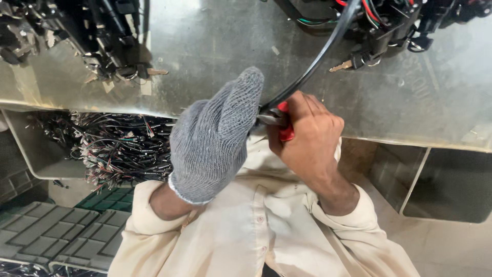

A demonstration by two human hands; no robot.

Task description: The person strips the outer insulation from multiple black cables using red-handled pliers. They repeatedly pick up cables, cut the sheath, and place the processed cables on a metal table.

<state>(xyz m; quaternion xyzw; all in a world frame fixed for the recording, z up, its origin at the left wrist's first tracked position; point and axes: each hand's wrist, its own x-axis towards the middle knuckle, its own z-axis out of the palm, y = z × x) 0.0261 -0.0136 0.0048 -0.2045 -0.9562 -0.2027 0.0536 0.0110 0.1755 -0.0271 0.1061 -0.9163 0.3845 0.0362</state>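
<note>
**Pliers on a black cable at the bench edge**

The gloved left hand [212,141] grips the black cable [318,59]; the bare right hand [307,136] is closed round red-handled pliers [284,128] there. Keyed lock assemblies [374,48] lie on the metal table [215,46], a bin of wire harnesses [118,149] below.

A left hand [215,141] in a grey knitted glove closes around a thick black sheathed cable [312,64] at the edge of a scuffed grey metal workbench [215,46]. Touching it, the bare right hand [307,136] grips red-handled pliers [283,123] at the cable's end. Below the bench, a bin [31,149] holds tangled black wire harnesses [120,149]. A brass key [341,65] lies on the bench.
</note>
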